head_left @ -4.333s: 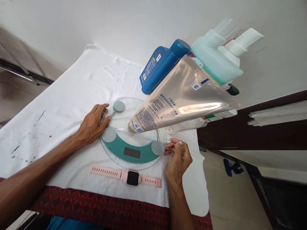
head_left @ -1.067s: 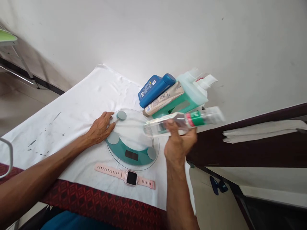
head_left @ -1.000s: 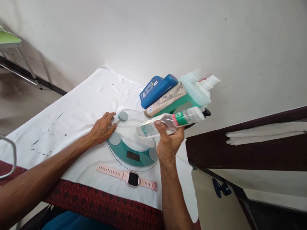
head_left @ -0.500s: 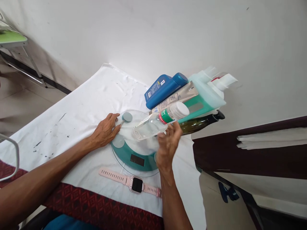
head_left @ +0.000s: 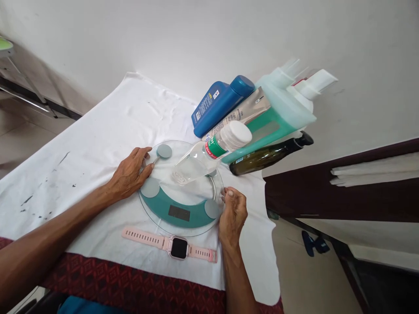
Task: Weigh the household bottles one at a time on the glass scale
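A round glass weighing scale with a teal band and a dark display lies on the white cloth. On top of it stands a clear plastic bottle with a white cap and a green-and-red label. At the scale's left rim is my left hand, its thumb and forefinger closed around the glass edge; the other fingers are partly hidden. My right hand pinches the opposite rim, away from the bottle. Just in front of the scale lies a pink smartwatch with its strap stretched out.
Behind the scale stand a blue bottle, a beige tube, a green pump bottle and a dark olive bottle. A wall rises behind the table. Blue slippers lie on the floor at right.
My right hand has come away from beside the bottle, down to the scale's right rim. My left hand keeps to the left rim. The camera view has shifted slightly.
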A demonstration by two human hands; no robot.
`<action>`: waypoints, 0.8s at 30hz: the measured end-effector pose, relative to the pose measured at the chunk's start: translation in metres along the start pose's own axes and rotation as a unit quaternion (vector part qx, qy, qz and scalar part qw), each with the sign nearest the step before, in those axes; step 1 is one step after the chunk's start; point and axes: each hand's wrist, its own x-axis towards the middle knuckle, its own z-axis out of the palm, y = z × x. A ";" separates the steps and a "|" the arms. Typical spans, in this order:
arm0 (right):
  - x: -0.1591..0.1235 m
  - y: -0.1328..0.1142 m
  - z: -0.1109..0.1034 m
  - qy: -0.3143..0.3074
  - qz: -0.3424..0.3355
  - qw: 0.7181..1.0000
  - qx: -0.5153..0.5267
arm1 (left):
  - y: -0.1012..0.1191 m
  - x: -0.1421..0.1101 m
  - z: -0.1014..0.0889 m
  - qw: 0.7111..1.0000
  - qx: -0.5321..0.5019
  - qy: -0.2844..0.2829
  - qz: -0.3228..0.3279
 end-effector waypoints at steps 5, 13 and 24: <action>-0.001 -0.003 -0.002 -0.008 0.000 1.000 -0.023 | 0.000 0.000 0.001 1.000 0.003 0.003 0.002; -0.002 -0.010 -0.002 -0.006 -0.003 0.999 -0.052 | -0.001 0.000 0.000 1.000 0.002 -0.006 -0.003; -0.006 -0.010 -0.002 0.035 -0.048 0.998 0.009 | -0.001 0.000 -0.001 1.000 -0.006 -0.003 0.007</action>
